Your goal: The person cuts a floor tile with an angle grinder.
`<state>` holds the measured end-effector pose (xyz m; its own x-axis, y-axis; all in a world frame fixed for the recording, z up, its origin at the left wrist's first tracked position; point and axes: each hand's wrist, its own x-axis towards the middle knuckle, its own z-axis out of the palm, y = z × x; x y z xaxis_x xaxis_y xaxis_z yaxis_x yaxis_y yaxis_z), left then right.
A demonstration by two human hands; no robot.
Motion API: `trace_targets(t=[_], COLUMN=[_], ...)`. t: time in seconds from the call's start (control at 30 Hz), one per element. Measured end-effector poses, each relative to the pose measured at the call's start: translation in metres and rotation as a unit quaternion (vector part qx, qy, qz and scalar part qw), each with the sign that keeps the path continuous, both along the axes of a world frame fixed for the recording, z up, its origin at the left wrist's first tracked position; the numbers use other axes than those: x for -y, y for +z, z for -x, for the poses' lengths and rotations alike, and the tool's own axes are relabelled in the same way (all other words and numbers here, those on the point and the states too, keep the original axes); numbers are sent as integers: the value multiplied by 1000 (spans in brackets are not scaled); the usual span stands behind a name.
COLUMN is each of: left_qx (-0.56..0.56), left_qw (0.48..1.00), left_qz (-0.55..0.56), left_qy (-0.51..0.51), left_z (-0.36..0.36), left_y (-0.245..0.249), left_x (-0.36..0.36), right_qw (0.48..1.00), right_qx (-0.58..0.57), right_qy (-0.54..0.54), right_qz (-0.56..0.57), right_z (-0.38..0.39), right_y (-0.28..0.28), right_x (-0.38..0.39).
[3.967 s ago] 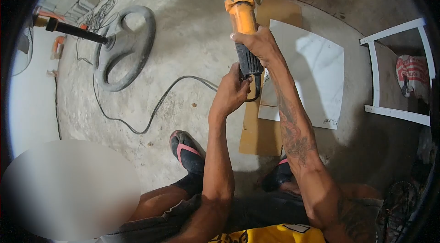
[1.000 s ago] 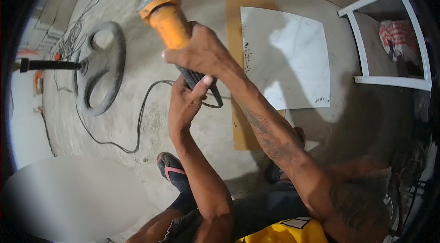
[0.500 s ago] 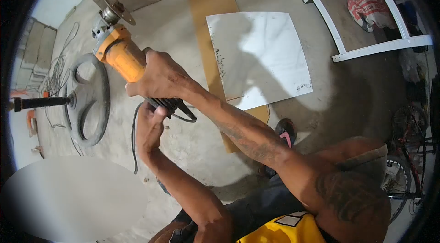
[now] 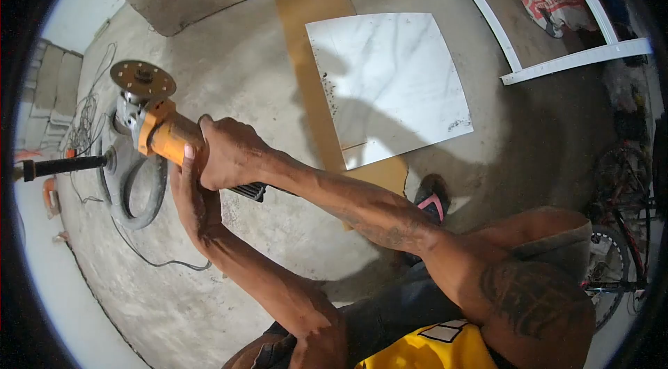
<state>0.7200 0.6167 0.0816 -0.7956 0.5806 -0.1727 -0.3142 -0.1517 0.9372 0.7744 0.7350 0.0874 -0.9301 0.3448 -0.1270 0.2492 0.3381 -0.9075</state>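
An orange angle grinder (image 4: 170, 138) is held up over the floor on the left, with a round metal disc (image 4: 142, 80) at its far end. My right hand (image 4: 233, 153) wraps round the grinder's body from above. My left hand (image 4: 191, 191) closes on it from beneath, its thumb lying along the orange housing. Part of the black rear end (image 4: 250, 191) sticks out behind my right hand. Apart from both hands, a white marble-look tile (image 4: 393, 83) lies on a brown board (image 4: 316, 7), with dark specks on its left edge and a lower corner.
A grey oval base (image 4: 142, 212) with a black rod (image 4: 66, 162) stands left, near a cord (image 4: 160, 262). At upper right are a white frame (image 4: 574, 63) and a red-and-white sack (image 4: 557, 3). A bicycle (image 4: 612, 278) is at right, and a sandalled foot (image 4: 433, 202) is near the board.
The grinder has moved down and left, and its disc has turned so its face shows. My left hand has shifted forward from the rear end to the orange body.
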Motion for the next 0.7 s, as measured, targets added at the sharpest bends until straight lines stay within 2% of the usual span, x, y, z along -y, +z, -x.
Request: trace_targets(t=[0.17,0.27,0.37,0.47,0.57,0.67,0.7], left_qx=[-6,-1,3,-22,1,-35,-40], left_qw=[999,997,996,993,988,988,989], left_qz=[36,50,14,41,21,10,3], left_qy=[29,60,82,107,150,148,142], left_z=[0,-1,4,-1,6,7,8], left_y=[-3,-5,-14,4,8,14,16], left_x=[16,28,44,42,34,24,19], right_qw=[999,999,998,998,996,995,996], right_qx=[-2,-17,-30,-43,-45,-63,-32], right_qy=[52,43,50,52,59,34,35], right_qz=[7,3,5,13,49,71,73], right_z=[-2,0,1,-1,1,2,2], right_y=[0,-7,-12,-9,-15,-15,-8], right_x=[15,30,46,53,56,50,44])
